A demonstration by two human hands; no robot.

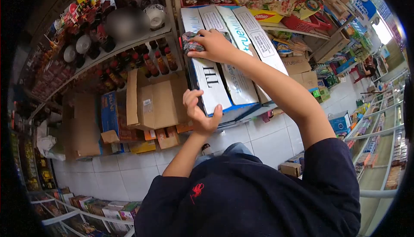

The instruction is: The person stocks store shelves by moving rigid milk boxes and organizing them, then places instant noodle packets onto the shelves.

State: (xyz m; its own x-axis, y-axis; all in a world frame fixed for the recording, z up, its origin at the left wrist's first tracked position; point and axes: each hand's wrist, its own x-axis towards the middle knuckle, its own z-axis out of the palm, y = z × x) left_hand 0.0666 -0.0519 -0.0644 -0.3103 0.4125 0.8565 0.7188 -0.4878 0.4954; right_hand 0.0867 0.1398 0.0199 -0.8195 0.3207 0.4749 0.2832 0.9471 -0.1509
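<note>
White cardboard milk cartons (209, 86) with blue edges and "TH true MILK" print lie side by side in front of me. My right hand (213, 46) reaches across them, its fingers bent over a crumpled grey and reddish cloth (192, 43) pressed on the top near the left edge. At the near left corner of the same carton is my left hand (202, 113), thumb on the near side and fingers curled along the left side, gripping the corner. Part of the carton tops is covered by my right forearm.
On the left, a shelf (125, 47) holds cups, with dark sauce bottles (151, 65) below. Under it stands an open cardboard box (161, 103). Red baskets (302, 23) and packets sit behind the cartons. Glass display cases (379, 150) line the right side.
</note>
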